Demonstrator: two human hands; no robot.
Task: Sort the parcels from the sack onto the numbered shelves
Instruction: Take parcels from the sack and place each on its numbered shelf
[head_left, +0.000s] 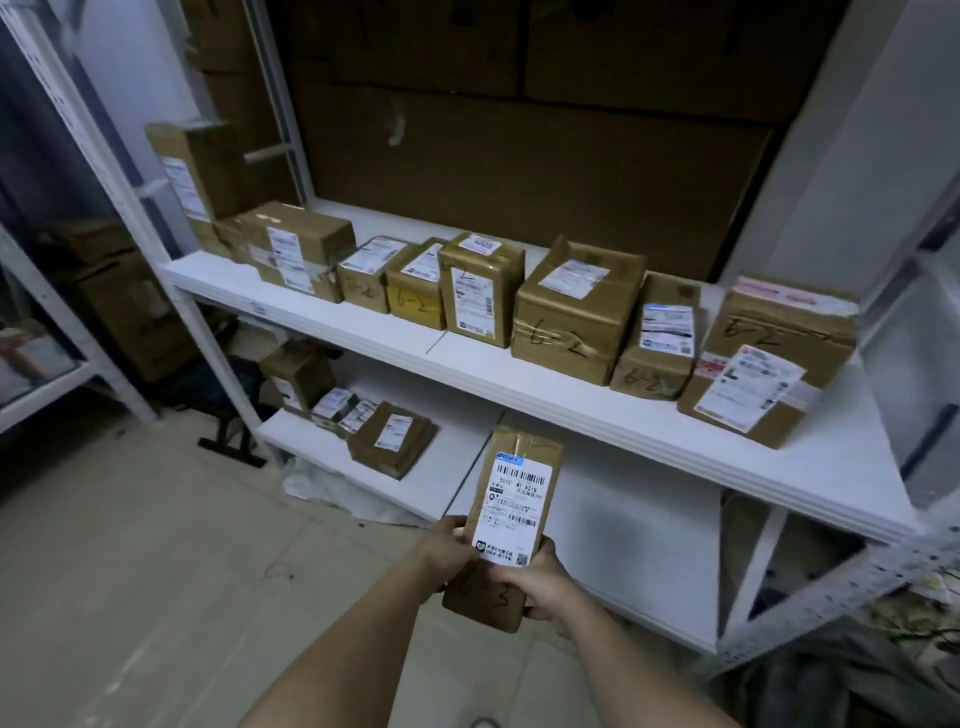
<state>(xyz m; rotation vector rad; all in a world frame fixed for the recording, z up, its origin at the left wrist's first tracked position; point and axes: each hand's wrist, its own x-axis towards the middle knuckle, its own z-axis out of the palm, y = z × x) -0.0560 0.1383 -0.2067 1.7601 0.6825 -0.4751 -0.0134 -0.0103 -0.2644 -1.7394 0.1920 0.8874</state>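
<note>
Both hands hold one parcel in front of the white shelves.

The upper shelf carries a row of brown boxes from its left corner to its right end, several marked "6-2"; a bare strip runs along its front edge. The lower shelf has a few parcels crowded at its left end, and the rest of its board, behind the held parcel, is bare to the right upright. The parcel is tilted, its white label facing up, its far end over the lower shelf's front edge. The left hand pinches its near left side; the right hand wraps its near right corner, each grip clenched on it.
</note>
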